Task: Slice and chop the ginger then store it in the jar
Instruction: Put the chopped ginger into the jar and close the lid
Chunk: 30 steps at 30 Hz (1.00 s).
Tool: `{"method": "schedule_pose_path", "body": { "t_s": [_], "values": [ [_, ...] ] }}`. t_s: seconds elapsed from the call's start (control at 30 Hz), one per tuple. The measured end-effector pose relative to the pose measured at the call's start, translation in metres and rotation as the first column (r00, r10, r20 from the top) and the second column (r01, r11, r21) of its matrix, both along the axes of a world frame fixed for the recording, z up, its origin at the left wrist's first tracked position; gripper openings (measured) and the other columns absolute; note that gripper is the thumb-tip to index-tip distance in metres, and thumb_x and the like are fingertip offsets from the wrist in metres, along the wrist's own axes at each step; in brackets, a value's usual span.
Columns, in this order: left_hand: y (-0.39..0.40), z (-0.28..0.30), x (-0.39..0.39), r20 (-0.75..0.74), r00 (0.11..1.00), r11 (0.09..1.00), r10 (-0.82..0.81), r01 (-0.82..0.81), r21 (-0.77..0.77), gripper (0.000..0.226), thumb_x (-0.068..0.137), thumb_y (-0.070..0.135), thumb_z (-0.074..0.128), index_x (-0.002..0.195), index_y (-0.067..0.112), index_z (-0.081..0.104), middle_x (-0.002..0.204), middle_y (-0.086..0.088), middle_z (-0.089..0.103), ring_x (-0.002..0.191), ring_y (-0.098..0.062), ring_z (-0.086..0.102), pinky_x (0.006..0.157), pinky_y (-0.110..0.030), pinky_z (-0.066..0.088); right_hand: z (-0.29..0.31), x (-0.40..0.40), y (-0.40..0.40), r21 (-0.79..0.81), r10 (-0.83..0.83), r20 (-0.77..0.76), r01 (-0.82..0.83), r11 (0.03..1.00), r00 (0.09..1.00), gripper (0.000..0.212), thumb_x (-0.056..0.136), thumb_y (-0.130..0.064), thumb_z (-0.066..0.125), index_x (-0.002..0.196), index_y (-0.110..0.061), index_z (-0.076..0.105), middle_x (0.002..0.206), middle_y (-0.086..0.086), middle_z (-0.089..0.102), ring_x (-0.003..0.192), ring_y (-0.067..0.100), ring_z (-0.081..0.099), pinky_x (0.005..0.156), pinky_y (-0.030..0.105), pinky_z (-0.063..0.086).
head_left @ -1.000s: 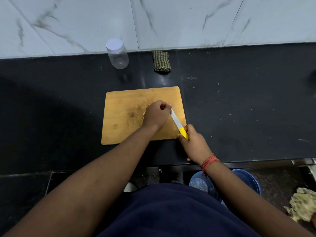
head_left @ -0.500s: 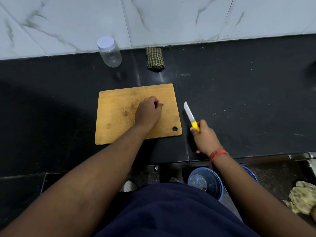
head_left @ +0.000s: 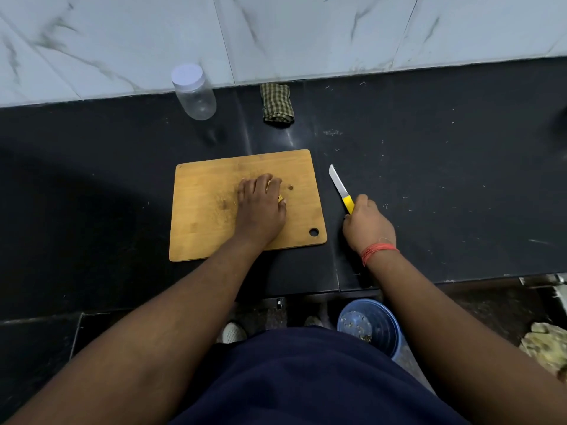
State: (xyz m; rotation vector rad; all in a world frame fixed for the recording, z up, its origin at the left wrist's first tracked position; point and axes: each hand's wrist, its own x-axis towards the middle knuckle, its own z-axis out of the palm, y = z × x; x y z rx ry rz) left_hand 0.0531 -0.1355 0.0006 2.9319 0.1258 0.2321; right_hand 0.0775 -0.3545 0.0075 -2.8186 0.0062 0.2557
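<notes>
Head cam: left hand [head_left: 260,207] cupped over ginger bits [head_left: 279,198] mid-board, w/ right hand [head_left: 366,225] gripping knife [head_left: 342,191] off-board. Chopping looks done; jar [head_left: 194,92], upper left, still lidded, unfilled.

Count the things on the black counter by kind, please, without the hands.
Jar: 1
Checked cloth: 1
Cutting board: 1
Knife: 1
Total: 4

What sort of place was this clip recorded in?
Most likely a home kitchen: a black stone counter against a marble-look tiled wall, a wooden cutting board with a knife beside it, and a lidded jar.
</notes>
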Motion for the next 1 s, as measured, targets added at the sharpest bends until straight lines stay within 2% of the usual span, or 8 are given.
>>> {"method": "schedule_pose_path", "body": {
  "t_s": [0.2, 0.33, 0.43, 0.57, 0.63, 0.73, 0.87, 1.0],
  "values": [
    [0.010, -0.006, 0.001, -0.052, 0.999, 1.000, 0.000, 0.001, 0.006, 0.058, 0.098, 0.041, 0.042, 0.149, 0.015, 0.035, 0.156, -0.010, 0.035, 0.146, -0.029, 0.027, 0.123, -0.053, 0.010, -0.001, 0.001, 0.001, -0.044, 0.039, 0.017, -0.038, 0.998, 0.999, 0.022, 0.094, -0.023, 0.052, 0.111, -0.009, 0.046, 0.116, 0.011, 0.053, 0.098, 0.033, 0.057, 0.066, 0.037, 0.046],
    [0.022, -0.009, 0.004, -0.095, 0.995, 1.000, 0.011, -0.009, 0.018, 0.069, 0.100, 0.049, 0.034, 0.157, 0.014, 0.018, 0.165, -0.011, 0.016, 0.153, -0.028, 0.010, 0.124, -0.052, 0.003, 0.004, 0.002, 0.004, -0.095, 0.057, 0.061, -0.051, 0.994, 0.997, 0.027, 0.092, -0.027, 0.055, 0.111, -0.009, 0.048, 0.116, 0.012, 0.054, 0.104, 0.033, 0.053, 0.078, 0.042, 0.049],
    [0.035, -0.010, 0.008, -0.130, 0.991, 0.999, 0.013, -0.009, 0.032, 0.073, 0.100, 0.055, 0.026, 0.159, 0.016, 0.008, 0.167, -0.011, 0.004, 0.154, -0.028, 0.000, 0.123, -0.052, 0.000, 0.008, 0.006, 0.017, -0.155, 0.080, 0.117, -0.061, 0.986, 0.990, 0.030, 0.092, -0.031, 0.055, 0.113, -0.010, 0.049, 0.117, 0.011, 0.054, 0.107, 0.033, 0.051, 0.086, 0.046, 0.047],
    [0.059, -0.007, 0.017, -0.150, 0.989, 0.999, 0.013, -0.008, 0.036, 0.075, 0.101, 0.059, 0.020, 0.159, 0.018, -0.001, 0.167, -0.011, -0.008, 0.154, -0.028, -0.010, 0.123, -0.054, -0.003, 0.012, 0.016, 0.049, -0.137, 0.155, 0.145, -0.135, 0.981, 0.977, 0.038, 0.094, -0.040, 0.051, 0.120, -0.012, 0.049, 0.124, 0.009, 0.051, 0.115, 0.030, 0.047, 0.091, 0.048, 0.044],
    [0.074, -0.003, 0.022, -0.164, 0.986, 0.999, 0.021, -0.014, 0.043, 0.077, 0.100, 0.062, 0.018, 0.159, 0.019, -0.005, 0.166, -0.010, -0.013, 0.153, -0.028, -0.015, 0.122, -0.055, -0.005, 0.012, 0.025, 0.068, -0.110, 0.212, 0.134, -0.198, 0.974, 0.968, 0.046, 0.095, -0.046, 0.047, 0.129, -0.015, 0.045, 0.138, 0.007, 0.045, 0.128, 0.030, 0.040, 0.100, 0.050, 0.041],
    [0.101, 0.003, 0.027, -0.174, 0.984, 0.998, 0.039, -0.029, 0.063, 0.079, 0.099, 0.064, 0.015, 0.159, 0.019, -0.008, 0.165, -0.010, -0.018, 0.151, -0.029, -0.020, 0.121, -0.057, -0.006, 0.012, 0.040, 0.102, -0.076, 0.277, 0.105, -0.270, 0.960, 0.955, 0.063, 0.097, -0.055, 0.039, 0.145, -0.016, 0.031, 0.157, 0.006, 0.025, 0.145, 0.032, 0.021, 0.112, 0.055, 0.029],
    [0.139, 0.009, 0.030, -0.198, 0.976, 0.992, 0.092, -0.073, 0.103, 0.080, 0.097, 0.066, 0.012, 0.158, 0.019, -0.009, 0.164, -0.010, -0.023, 0.150, -0.032, -0.024, 0.120, -0.060, -0.008, 0.013, 0.060, 0.150, -0.078, 0.368, 0.047, -0.364, 0.928, 0.929, 0.072, 0.097, -0.060, 0.031, 0.154, -0.020, 0.014, 0.164, 0.003, 0.002, 0.150, 0.032, 0.002, 0.116, 0.059, 0.018],
    [0.175, 0.014, 0.028, -0.220, 0.966, 0.988, 0.138, -0.119, 0.100, 0.081, 0.097, 0.068, 0.011, 0.158, 0.018, -0.011, 0.164, -0.010, -0.025, 0.149, -0.032, -0.027, 0.119, -0.062, -0.008, 0.019, 0.081, 0.200, -0.061, 0.426, 0.029, -0.424, 0.904, 0.904, 0.074, 0.097, -0.062, 0.028, 0.155, -0.022, 0.007, 0.164, 0.000, -0.007, 0.150, 0.030, -0.005, 0.117, 0.060, 0.013]
  ]
}}
